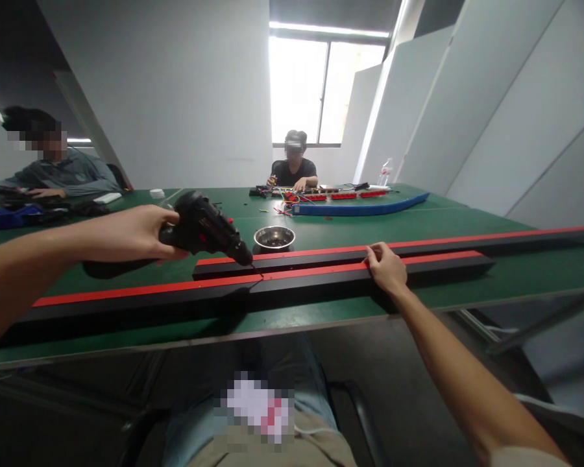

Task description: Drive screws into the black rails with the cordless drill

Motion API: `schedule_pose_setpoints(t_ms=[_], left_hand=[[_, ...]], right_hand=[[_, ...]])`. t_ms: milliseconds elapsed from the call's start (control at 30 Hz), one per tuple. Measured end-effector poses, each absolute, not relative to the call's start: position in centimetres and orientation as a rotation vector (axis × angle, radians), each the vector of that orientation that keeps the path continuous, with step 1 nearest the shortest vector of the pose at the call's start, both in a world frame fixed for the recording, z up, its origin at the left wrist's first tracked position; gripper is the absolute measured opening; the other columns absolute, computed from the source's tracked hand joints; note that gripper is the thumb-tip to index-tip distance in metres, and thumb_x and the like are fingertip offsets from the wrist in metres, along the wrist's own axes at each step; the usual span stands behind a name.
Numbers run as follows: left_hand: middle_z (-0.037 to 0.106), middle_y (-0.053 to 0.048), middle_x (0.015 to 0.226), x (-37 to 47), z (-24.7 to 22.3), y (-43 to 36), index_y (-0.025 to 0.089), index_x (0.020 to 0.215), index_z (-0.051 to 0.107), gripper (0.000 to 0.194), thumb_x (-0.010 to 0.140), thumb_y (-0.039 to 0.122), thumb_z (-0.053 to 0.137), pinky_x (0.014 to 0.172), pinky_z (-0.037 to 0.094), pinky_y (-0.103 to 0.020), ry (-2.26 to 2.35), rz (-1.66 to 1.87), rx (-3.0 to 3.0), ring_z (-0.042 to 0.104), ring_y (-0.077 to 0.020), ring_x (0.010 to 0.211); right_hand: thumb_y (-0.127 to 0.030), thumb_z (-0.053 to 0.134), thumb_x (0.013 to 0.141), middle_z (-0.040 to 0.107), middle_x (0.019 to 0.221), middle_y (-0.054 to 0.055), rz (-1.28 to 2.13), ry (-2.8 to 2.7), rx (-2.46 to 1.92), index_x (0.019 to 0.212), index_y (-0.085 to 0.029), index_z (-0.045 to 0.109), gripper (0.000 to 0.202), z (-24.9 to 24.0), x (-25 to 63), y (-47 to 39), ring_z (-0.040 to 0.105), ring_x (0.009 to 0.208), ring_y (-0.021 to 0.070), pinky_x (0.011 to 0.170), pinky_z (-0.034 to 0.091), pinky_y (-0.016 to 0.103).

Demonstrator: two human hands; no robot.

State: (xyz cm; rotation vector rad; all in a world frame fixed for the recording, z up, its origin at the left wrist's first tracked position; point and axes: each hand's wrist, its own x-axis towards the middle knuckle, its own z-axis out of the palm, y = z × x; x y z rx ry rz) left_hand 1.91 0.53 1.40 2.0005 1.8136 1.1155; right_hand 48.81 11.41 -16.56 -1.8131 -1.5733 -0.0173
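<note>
My left hand (143, 235) is wrapped round the grip of a black cordless drill (204, 227). Its bit points down and to the right, the tip at the red top of the near long bar (311, 277), which is black on its side. Farther right, my right hand (388, 267) grips the same bar, fingers and thumb closed over its red top. Just behind lies a second red-and-black bar (448, 245), roughly parallel. A steel bowl (274, 239) with small dark pieces in it stands beyond the bars, close to the drill's chuck.
The green table (282, 318) ends close in front of me. Across it a person (294, 172) handles wires and red strips, near a curved blue strip (360, 207) and a bottle (385, 172). Another person (73, 172) sits at the left by a blue tray (12, 216).
</note>
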Motion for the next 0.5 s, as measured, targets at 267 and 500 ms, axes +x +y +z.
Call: schedule_pose_setpoints(t_ms=[267,500], left_hand=[[0.066,-0.004,0.064,2.5,-3.0,2.3,0.012,0.088,0.062,0.034,0.074,0.039,0.078,0.059,0.050,-0.026,1.529,1.160,1.592,0.063,-0.0171,0.061],[0.069,-0.009,0.068,7.4,-9.9,4.5,0.010,0.077,0.067,0.031,0.073,0.038,0.079,0.048,0.048,-0.024,1.134,1.144,1.213,0.062,-0.0160,0.055]], right_hand=[[-0.052,0.044,0.100,0.074,0.083,0.005,-0.033,-1.579,-1.897,0.110,-0.026,0.066,0.035,-16.4,44.6,10.0,0.068,0.082,0.0266,0.071,0.041,0.031],[-0.051,0.038,0.103,0.072,0.082,0.008,-0.005,-1.675,-1.911,0.112,-0.024,0.066,0.039,-15.8,36.8,7.4,0.068,0.076,0.0256,0.068,0.040,0.030]])
